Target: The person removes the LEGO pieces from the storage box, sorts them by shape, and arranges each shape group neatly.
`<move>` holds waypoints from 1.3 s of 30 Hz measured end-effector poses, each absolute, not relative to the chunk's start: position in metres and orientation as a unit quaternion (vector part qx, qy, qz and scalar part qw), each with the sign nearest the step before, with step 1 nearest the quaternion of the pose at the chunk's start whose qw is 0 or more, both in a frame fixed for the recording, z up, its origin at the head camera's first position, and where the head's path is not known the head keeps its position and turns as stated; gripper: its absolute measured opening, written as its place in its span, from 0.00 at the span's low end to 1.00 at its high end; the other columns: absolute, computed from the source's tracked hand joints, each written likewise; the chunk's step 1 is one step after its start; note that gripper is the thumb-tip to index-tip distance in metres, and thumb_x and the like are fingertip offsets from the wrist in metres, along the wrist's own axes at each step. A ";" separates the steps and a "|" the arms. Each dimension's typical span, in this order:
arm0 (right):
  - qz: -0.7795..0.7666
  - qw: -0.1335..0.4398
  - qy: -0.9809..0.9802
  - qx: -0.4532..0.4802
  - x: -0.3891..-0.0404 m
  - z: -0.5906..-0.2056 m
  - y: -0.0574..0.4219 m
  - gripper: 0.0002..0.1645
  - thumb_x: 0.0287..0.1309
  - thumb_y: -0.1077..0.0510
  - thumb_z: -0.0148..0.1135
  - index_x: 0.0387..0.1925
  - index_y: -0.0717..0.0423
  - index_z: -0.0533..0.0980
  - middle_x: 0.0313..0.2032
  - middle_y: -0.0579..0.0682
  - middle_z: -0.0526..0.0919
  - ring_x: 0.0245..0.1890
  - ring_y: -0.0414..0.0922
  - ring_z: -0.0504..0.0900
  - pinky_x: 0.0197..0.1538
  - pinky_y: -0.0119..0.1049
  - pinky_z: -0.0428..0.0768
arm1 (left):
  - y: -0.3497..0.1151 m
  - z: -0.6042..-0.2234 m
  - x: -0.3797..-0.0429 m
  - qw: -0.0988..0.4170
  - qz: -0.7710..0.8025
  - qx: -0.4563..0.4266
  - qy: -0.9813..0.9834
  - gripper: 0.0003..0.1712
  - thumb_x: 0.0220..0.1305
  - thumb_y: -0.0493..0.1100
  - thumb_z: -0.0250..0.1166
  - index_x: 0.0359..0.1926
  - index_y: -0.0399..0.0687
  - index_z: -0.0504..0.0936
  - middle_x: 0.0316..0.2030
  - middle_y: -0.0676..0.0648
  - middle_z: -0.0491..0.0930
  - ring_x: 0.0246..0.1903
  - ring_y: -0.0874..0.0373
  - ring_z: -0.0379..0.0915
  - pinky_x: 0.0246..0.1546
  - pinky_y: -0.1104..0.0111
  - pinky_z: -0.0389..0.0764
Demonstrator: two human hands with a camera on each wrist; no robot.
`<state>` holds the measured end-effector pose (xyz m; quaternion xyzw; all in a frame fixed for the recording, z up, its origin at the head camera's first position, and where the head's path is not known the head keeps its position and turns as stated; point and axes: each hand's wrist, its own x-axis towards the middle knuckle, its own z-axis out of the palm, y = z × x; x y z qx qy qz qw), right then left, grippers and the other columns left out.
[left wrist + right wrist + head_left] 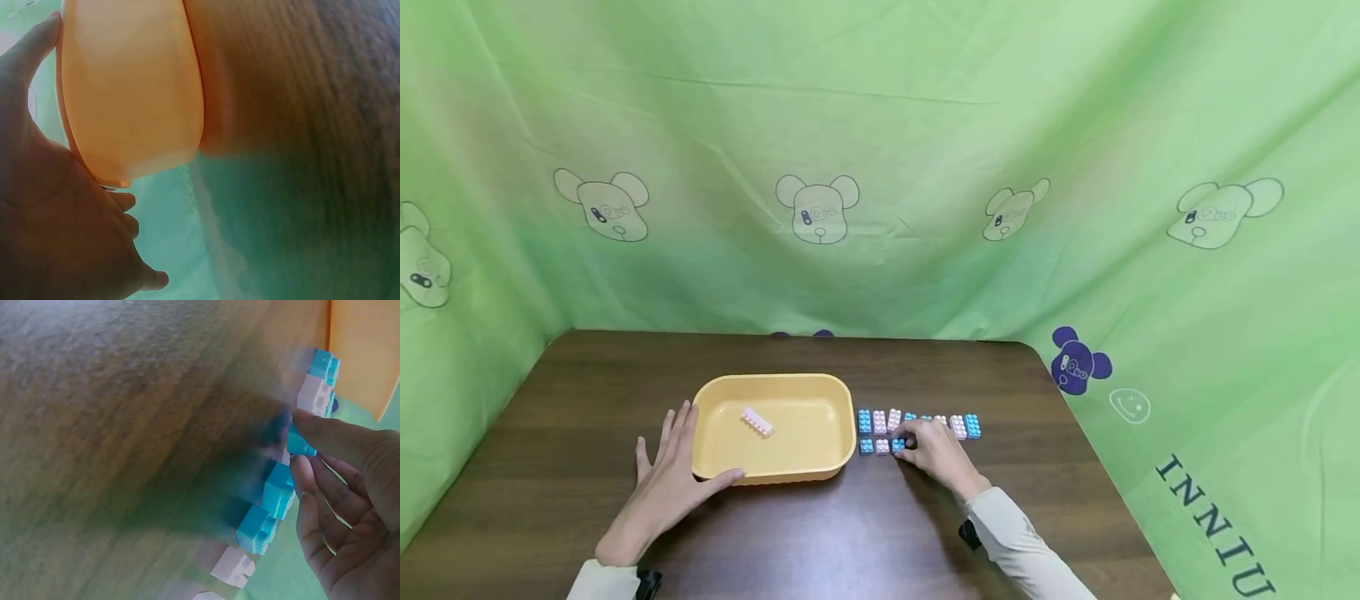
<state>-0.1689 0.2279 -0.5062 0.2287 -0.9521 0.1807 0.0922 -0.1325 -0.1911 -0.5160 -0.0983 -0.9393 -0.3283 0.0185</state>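
My right hand (938, 454) pinches a small blue toy brick (300, 441) between thumb and fingertips, down at the near row of bricks. Left of it in that row lie a pink brick (882, 447) and a blue brick (866, 447). Behind them runs a longer row of blue and pink bricks, partly hidden by the right hand. My left hand (670, 475) rests with spread, straight fingers against the left end of a yellow plastic tub (775, 478), its thumb at the near rim. Inside the tub lies one long pale pink brick (757, 422).
The brown wooden table (805, 542) ends at a green curtain (880, 275) with printed bear heads, behind and at both sides. A blue brick (972, 426) marks the right end of the far row. The tub stands directly left of both rows.
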 end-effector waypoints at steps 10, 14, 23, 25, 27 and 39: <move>0.200 0.082 -0.951 0.220 -0.171 -0.511 0.228 0.13 0.47 0.64 0.84 0.36 0.55 0.89 0.31 0.43 0.87 0.23 0.31 0.73 0.27 0.30 0.75 | -0.191 -0.517 -0.132 0.022 -0.334 -0.097 -0.937 0.75 0.60 0.71 0.73 0.85 0.36 0.37 0.83 0.30 0.41 0.82 0.31 0.31 0.68 0.22 0.28; 0.199 0.085 -0.949 0.230 -0.169 -0.511 0.230 0.15 0.47 0.63 0.85 0.38 0.55 0.88 0.35 0.44 0.87 0.25 0.32 0.72 0.29 0.32 0.76 | -0.191 -0.516 -0.132 0.025 -0.332 -0.096 -0.938 0.75 0.59 0.71 0.73 0.84 0.36 0.38 0.83 0.30 0.42 0.81 0.30 0.32 0.68 0.22 0.29; 0.244 0.079 -0.935 0.247 -0.170 -0.489 0.227 0.15 0.54 0.67 0.80 0.45 0.61 0.87 0.38 0.52 0.85 0.27 0.34 0.74 0.30 0.30 0.77 | -0.191 -0.516 -0.132 0.028 -0.329 -0.095 -0.939 0.76 0.58 0.73 0.73 0.84 0.36 0.38 0.82 0.30 0.43 0.81 0.30 0.33 0.67 0.22 0.30; 0.242 0.083 -0.934 0.249 -0.173 -0.481 0.220 0.15 0.57 0.67 0.78 0.46 0.62 0.86 0.39 0.53 0.86 0.28 0.38 0.78 0.31 0.31 0.78 | -0.191 -0.516 -0.132 0.030 -0.330 -0.095 -0.939 0.76 0.58 0.72 0.73 0.84 0.35 0.38 0.82 0.30 0.43 0.81 0.30 0.33 0.67 0.22 0.30; 0.239 0.090 -0.931 0.261 -0.177 -0.474 0.210 0.15 0.58 0.66 0.77 0.47 0.62 0.86 0.40 0.54 0.87 0.31 0.44 0.83 0.35 0.35 0.82 | -0.192 -0.516 -0.132 0.031 -0.333 -0.096 -0.937 0.75 0.59 0.72 0.73 0.85 0.36 0.38 0.83 0.30 0.43 0.81 0.29 0.33 0.68 0.22 0.29; 0.219 0.101 -0.900 0.363 -0.198 -0.451 0.159 0.17 0.61 0.67 0.75 0.50 0.68 0.84 0.44 0.58 0.89 0.40 0.51 0.89 0.45 0.40 0.87 | -0.192 -0.515 -0.130 0.031 -0.346 -0.094 -0.933 0.75 0.58 0.72 0.74 0.86 0.45 0.37 0.83 0.34 0.44 0.81 0.31 0.35 0.69 0.25 0.26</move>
